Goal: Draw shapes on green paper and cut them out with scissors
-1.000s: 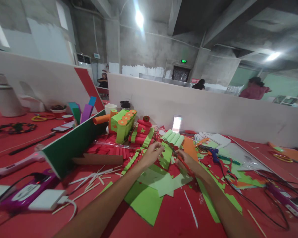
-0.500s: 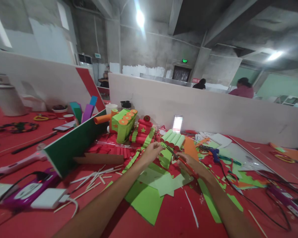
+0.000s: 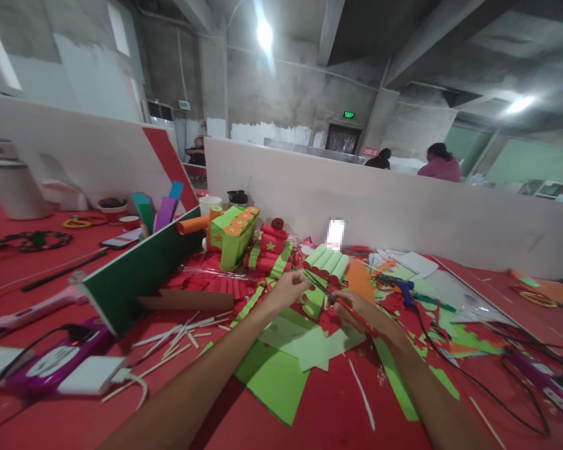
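Both forearms reach forward; left hand (image 3: 288,289), right hand (image 3: 356,306) curled.

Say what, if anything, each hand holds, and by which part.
The right hand holds scissors by their red handles. Whether the left hand pinches anything cannot be told.

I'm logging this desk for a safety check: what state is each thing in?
Scissors: held in the right hand, blades towards the left hand; opening unclear.
Pale green tubes: rolled, side by side.
Screen: upright, lit, content blurred.
Green board: standing on edge.
Left purple power strip: red light on.
Blue glue gun: lying down; heat unknown.
Ceiling light: on.
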The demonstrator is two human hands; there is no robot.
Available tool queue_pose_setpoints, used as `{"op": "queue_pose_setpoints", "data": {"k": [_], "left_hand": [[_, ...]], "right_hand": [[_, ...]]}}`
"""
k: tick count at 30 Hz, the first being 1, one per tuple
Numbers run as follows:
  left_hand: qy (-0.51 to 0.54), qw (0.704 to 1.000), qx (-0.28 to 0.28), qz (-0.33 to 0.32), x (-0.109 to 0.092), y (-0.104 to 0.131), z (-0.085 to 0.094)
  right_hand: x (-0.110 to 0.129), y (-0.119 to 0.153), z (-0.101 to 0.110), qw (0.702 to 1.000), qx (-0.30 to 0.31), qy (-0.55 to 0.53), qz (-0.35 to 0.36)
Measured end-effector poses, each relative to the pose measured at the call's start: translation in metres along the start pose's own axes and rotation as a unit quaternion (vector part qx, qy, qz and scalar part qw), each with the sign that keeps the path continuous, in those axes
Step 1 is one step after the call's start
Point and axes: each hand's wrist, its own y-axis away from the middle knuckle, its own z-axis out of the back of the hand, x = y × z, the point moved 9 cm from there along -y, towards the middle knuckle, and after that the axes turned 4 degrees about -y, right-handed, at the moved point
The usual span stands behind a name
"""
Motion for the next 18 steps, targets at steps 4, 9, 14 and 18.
{"op": "queue_pose_setpoints", "data": {"k": [4, 9, 14, 18], "left_hand": [[0.003, 1.000, 0.008, 0.005, -0.0031, 0.0025, -0.0004], [-0.001, 1.000, 0.018, 0.003, -0.0050, 0.0041, -0.0020], [-0.003, 1.000, 0.020, 0.008, -0.0053, 0.0039, -0.0026], [-0.007, 1.000, 0.021, 0.012, -0.0051, 0.0040, -0.0027]], "right_hand": [[-0.0038, -0.0010, 0.0014, 1.000, -0.003, 0.016, 0.002], [-0.0044, 0.0007, 0.0031, 0.999, -0.017, 0.045, 0.005], [-0.0002, 0.0036, 0.0075, 0.998, -0.050, 0.016, 0.016], [-0.0040, 0.0042, 0.0061, 0.999, -0.045, 0.000, 0.004]]}}
